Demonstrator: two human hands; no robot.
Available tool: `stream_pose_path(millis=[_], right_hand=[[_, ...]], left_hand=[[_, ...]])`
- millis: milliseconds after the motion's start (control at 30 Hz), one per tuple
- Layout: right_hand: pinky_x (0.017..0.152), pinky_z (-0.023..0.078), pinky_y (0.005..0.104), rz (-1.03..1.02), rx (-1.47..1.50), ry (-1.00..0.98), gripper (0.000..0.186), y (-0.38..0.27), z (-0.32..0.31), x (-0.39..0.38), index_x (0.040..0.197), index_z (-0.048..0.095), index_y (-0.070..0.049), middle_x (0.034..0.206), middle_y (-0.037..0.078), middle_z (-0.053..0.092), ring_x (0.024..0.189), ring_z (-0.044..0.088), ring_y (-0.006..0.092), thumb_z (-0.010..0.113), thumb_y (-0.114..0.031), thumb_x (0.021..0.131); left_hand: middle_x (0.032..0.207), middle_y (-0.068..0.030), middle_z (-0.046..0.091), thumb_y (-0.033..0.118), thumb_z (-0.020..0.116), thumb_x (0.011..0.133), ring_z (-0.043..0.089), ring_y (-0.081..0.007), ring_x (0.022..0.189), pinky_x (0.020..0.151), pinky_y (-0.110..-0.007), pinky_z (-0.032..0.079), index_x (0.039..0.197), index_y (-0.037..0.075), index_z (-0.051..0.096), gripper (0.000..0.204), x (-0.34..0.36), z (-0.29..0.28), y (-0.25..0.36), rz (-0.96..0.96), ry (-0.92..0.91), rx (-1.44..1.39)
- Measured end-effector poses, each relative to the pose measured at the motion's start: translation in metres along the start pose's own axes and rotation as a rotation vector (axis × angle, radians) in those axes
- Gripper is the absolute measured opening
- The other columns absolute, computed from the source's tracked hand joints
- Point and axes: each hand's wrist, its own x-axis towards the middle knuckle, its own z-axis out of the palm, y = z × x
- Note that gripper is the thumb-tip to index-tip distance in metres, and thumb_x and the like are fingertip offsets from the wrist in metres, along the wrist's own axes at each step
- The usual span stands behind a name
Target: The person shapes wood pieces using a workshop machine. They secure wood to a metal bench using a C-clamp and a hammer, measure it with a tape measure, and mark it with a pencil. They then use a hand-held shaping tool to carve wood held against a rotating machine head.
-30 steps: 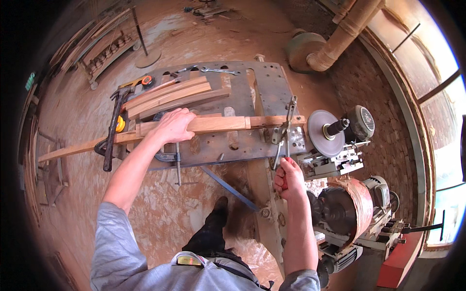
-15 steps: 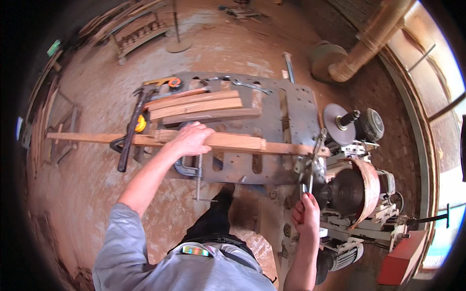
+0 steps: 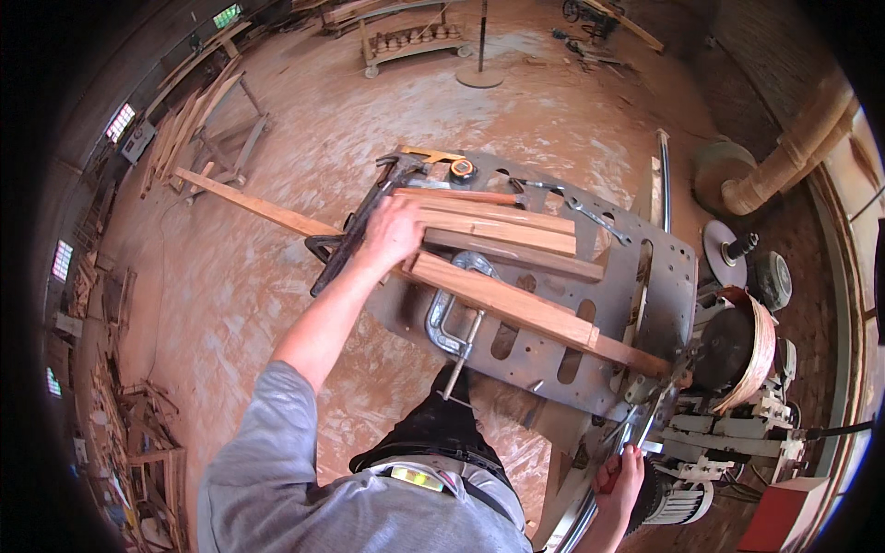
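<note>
My left hand (image 3: 395,229) is over the left end of the metal table, at the ends of the stacked wood strips (image 3: 502,229) and beside a dark hammer (image 3: 343,260). Its fingers are blurred, so I cannot tell whether it grips anything. A wooden block (image 3: 507,300) lies along a long board (image 3: 267,210) that crosses the table. Near the block a grey C-clamp (image 3: 444,323) grips the table's front edge. At the lower right, my right hand (image 3: 619,481) is closed round the handle end of a shiny metal tool (image 3: 653,417), like locking pliers, at the board's right end.
A tape measure (image 3: 463,170) and a wrench (image 3: 597,221) lie on the slotted metal table (image 3: 664,304). On the right is a machine with a round wheel (image 3: 724,348), a disc (image 3: 724,252) and a motor (image 3: 678,498). A red box (image 3: 784,511) stands beyond it.
My left hand has left the wooden block and moved left to the strips' ends and hammer. The right hand stays on the metal tool, now lower. The view has turned, shifting the table rightward.
</note>
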Motion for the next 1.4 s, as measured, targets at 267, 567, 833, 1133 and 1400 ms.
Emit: stream_pose_path(millis=[267, 567, 833, 1133, 1400], right_hand=[[0.035, 0.038, 0.0252, -0.105, -0.288, 0.117, 0.015, 0.068, -0.070, -0.030, 0.102, 0.055, -0.010, 0.065, -0.001, 0.053, 0.041, 0.047, 0.0099, 0.059, -0.024, 0.103], [0.099, 0.047, 0.0407, -0.611, -1.165, 0.360, 0.058, 0.048, -0.026, -0.037, 0.146, 0.043, 0.005, 0.130, 0.022, 0.054, 0.110, 0.059, 0.0318, 0.064, -0.015, 0.095], [0.094, 0.049, 0.0423, -0.512, -1.212, 0.348, 0.054, 0.053, 0.052, -0.049, 0.141, 0.048, 0.004, 0.130, 0.020, 0.054, 0.111, 0.059, 0.0320, 0.066, -0.015, 0.094], [0.088, 0.053, 0.0349, -0.541, -1.094, 0.325, 0.050, 0.066, 0.068, -0.033, 0.139, 0.051, 0.006, 0.129, 0.019, 0.055, 0.104, 0.063, 0.0268, 0.066, -0.016, 0.097], [0.085, 0.054, 0.0322, -0.590, -1.006, 0.325, 0.045, 0.059, 0.096, -0.026, 0.136, 0.053, 0.005, 0.122, 0.014, 0.057, 0.100, 0.063, 0.0220, 0.065, -0.011, 0.095]], left_hand=[[0.121, -0.0250, 0.068, 0.032, 0.075, 0.084, 0.061, -0.0400, 0.118, 0.102, -0.048, 0.049, 0.123, -0.004, 0.058, 0.056, -0.068, 0.021, -0.125, -0.370, -0.241, -0.040], [0.111, -0.0240, 0.068, 0.018, 0.071, 0.082, 0.066, -0.0410, 0.108, 0.094, -0.049, 0.053, 0.109, -0.003, 0.066, 0.035, -0.067, 0.015, -0.163, -0.336, -0.250, -0.083], [0.114, -0.0226, 0.067, 0.018, 0.070, 0.084, 0.065, -0.0393, 0.110, 0.094, -0.049, 0.053, 0.108, -0.001, 0.064, 0.031, -0.035, -0.005, -0.232, -0.142, -0.346, -0.007], [0.116, -0.0209, 0.066, 0.021, 0.072, 0.084, 0.062, -0.0395, 0.114, 0.095, -0.048, 0.051, 0.117, 0.000, 0.063, 0.040, -0.018, -0.005, -0.242, -0.193, -0.475, -0.091], [0.130, -0.0168, 0.055, 0.028, 0.079, 0.082, 0.053, -0.0354, 0.124, 0.106, -0.043, 0.047, 0.137, 0.010, 0.060, 0.061, -0.028, 0.012, -0.170, 0.180, -0.421, -0.028]])
